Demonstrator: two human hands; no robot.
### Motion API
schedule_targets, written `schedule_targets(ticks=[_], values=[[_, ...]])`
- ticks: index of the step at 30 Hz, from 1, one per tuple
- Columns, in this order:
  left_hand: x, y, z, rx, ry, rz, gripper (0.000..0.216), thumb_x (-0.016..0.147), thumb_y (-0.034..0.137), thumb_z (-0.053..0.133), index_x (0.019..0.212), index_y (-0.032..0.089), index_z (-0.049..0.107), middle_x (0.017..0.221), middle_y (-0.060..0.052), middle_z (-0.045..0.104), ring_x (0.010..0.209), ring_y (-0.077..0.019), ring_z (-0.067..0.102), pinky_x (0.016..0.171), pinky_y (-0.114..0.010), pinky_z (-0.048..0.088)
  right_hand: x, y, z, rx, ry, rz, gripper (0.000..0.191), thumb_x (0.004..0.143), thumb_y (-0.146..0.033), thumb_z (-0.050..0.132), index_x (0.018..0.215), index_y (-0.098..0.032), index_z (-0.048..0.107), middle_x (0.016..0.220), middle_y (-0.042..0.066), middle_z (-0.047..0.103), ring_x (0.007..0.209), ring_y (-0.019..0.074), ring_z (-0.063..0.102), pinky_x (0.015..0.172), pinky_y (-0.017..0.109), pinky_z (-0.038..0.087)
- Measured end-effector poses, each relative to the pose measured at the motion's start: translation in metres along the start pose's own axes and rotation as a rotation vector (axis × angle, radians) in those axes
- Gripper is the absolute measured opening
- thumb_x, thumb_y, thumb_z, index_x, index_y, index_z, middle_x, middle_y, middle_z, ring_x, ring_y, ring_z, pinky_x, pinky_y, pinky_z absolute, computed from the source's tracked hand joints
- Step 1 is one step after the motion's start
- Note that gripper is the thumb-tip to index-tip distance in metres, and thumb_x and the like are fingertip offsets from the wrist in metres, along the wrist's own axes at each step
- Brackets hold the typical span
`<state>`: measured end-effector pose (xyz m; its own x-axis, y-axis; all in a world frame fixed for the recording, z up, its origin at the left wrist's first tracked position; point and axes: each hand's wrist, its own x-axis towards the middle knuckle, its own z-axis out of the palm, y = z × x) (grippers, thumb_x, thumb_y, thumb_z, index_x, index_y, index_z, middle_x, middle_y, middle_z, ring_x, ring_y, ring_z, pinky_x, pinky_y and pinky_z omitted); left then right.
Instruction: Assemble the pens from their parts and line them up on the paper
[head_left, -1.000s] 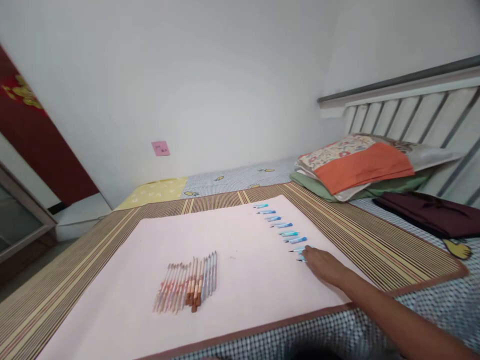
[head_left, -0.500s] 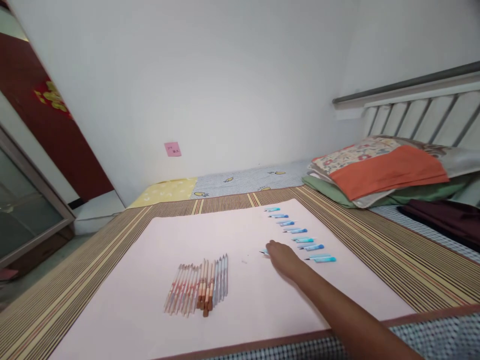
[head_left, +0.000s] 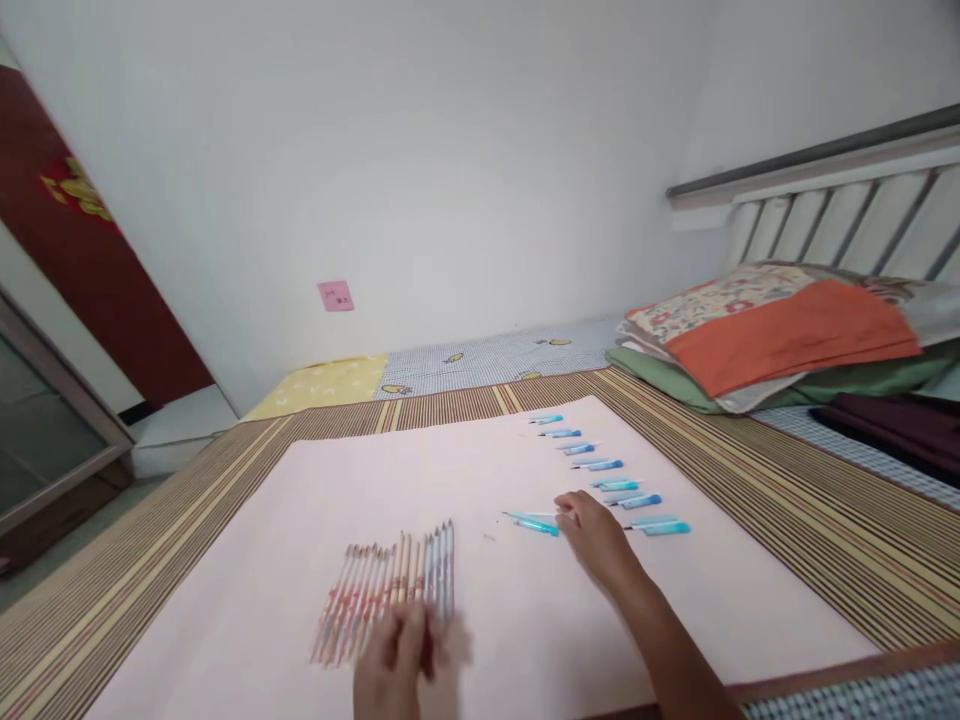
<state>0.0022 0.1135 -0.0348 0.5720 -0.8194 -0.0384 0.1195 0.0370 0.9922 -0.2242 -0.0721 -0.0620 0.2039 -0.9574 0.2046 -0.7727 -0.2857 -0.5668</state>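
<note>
My right hand (head_left: 596,538) rests on a pale pink sheet (head_left: 480,480), with its fingers touching the end of a blue pen (head_left: 534,522) that lies apart from the others. To its right runs a row of several blue pens (head_left: 600,465). My left hand (head_left: 401,668) is blurred by motion at the near end of a bundle of pink and brown pens (head_left: 390,590), where it covers their lower tips. I cannot make out its fingers.
The pink sheet lies on a striped bamboo mat (head_left: 787,500) on a bed. Stacked pillows (head_left: 757,335) and a dark red cloth (head_left: 900,425) lie at the right by a slatted headboard (head_left: 825,215). A pink note (head_left: 335,295) sticks to the wall.
My right hand carried one blue pen from the row's near end leftward to the sheet's middle. My left hand has come into view at the pink and brown bundle.
</note>
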Motion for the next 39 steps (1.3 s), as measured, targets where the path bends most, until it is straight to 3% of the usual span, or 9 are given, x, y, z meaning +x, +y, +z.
schedule_targets(ticks=[4, 6, 8, 12, 15, 21, 26, 36, 39], values=[[0.072, 0.058, 0.045, -0.588, 0.070, -0.033, 0.008, 0.084, 0.016, 0.061, 0.085, 0.011, 0.067, 0.073, -0.003, 0.062, 0.061, -0.0095, 0.056, 0.055, -0.018, 0.048, -0.005, -0.001, 0.003, 0.066, 0.022, 0.006, 0.021, 0.089, -0.021, 0.041, 0.088, -0.021, 0.062, 0.093, 0.005, 0.064, 0.083, 0.0185, 0.062, 0.072, 0.028, 0.044], [0.093, 0.066, 0.060, -0.776, 0.063, -0.208, 0.011, 0.085, 0.008, 0.055, 0.086, 0.010, 0.065, 0.070, -0.002, 0.060, 0.055, -0.0077, 0.054, 0.047, -0.016, 0.043, -0.004, -0.004, 0.007, 0.079, 0.008, -0.013, 0.018, 0.086, -0.019, 0.044, 0.081, -0.022, 0.061, 0.088, 0.003, 0.062, 0.081, 0.0185, 0.060, 0.069, 0.027, 0.042], [0.104, 0.057, 0.067, -0.861, 0.106, -0.353, 0.016, 0.087, 0.004, 0.049, 0.083, 0.010, 0.063, 0.067, -0.002, 0.058, 0.051, -0.0068, 0.052, 0.045, -0.015, 0.041, -0.002, -0.006, 0.010, 0.083, -0.013, -0.028, 0.012, 0.081, -0.018, 0.049, 0.080, -0.022, 0.060, 0.087, 0.003, 0.061, 0.081, 0.0187, 0.059, 0.069, 0.027, 0.041], [0.110, 0.019, 0.065, -0.844, 0.206, -0.432, 0.016, 0.088, 0.003, 0.047, 0.085, 0.009, 0.062, 0.064, -0.002, 0.057, 0.047, -0.0062, 0.049, 0.041, -0.014, 0.040, 0.001, -0.009, 0.014, 0.076, -0.055, -0.026, 0.009, 0.074, -0.015, 0.054, 0.079, -0.022, 0.057, 0.087, 0.002, 0.061, 0.080, 0.0183, 0.058, 0.068, 0.027, 0.040], [0.113, 0.004, 0.060, -0.831, 0.226, -0.428, 0.015, 0.087, 0.003, 0.049, 0.085, 0.010, 0.062, 0.063, -0.001, 0.056, 0.046, -0.0062, 0.049, 0.040, -0.013, 0.039, 0.003, -0.011, 0.016, 0.078, -0.074, -0.012, 0.010, 0.074, -0.015, 0.054, 0.081, -0.023, 0.056, 0.089, 0.002, 0.061, 0.083, 0.0183, 0.058, 0.069, 0.026, 0.040], [0.117, 0.002, 0.061, -0.776, 0.158, -0.325, 0.008, 0.083, 0.006, 0.059, 0.085, 0.011, 0.065, 0.066, -0.001, 0.058, 0.052, -0.0073, 0.054, 0.045, -0.014, 0.044, 0.006, -0.015, 0.018, 0.076, -0.088, -0.002, 0.011, 0.078, -0.014, 0.049, 0.071, -0.022, 0.052, 0.080, 0.001, 0.059, 0.077, 0.0173, 0.057, 0.065, 0.026, 0.038], [0.116, 0.003, 0.068, -0.759, 0.144, -0.338, 0.010, 0.084, 0.005, 0.057, 0.085, 0.009, 0.066, 0.064, -0.002, 0.059, 0.051, -0.0079, 0.055, 0.044, -0.015, 0.045, 0.008, -0.017, 0.019, 0.036, -0.101, 0.019, 0.016, 0.083, -0.013, 0.045, 0.073, -0.022, 0.054, 0.079, 0.001, 0.060, 0.074, 0.0168, 0.055, 0.064, 0.026, 0.037], [0.122, -0.008, 0.066, -0.692, 0.080, -0.298, 0.010, 0.080, 0.008, 0.061, 0.088, 0.009, 0.067, 0.065, -0.002, 0.062, 0.050, -0.0082, 0.056, 0.045, -0.016, 0.046, 0.017, -0.025, 0.008, 0.058, -0.185, 0.029, 0.015, 0.072, -0.007, 0.053, 0.062, -0.019, 0.054, 0.074, 0.001, 0.058, 0.065, 0.0144, 0.051, 0.059, 0.026, 0.031], [0.120, -0.008, 0.071, -0.635, 0.066, -0.290, 0.010, 0.077, 0.011, 0.066, 0.087, 0.010, 0.067, 0.065, -0.003, 0.063, 0.049, -0.0081, 0.056, 0.043, -0.015, 0.043, 0.022, -0.030, 0.004, 0.145, -0.216, 0.024, 0.012, 0.076, -0.013, 0.053, 0.067, -0.020, 0.056, 0.069, -0.001, 0.059, 0.061, 0.0141, 0.052, 0.054, 0.024, 0.033]])
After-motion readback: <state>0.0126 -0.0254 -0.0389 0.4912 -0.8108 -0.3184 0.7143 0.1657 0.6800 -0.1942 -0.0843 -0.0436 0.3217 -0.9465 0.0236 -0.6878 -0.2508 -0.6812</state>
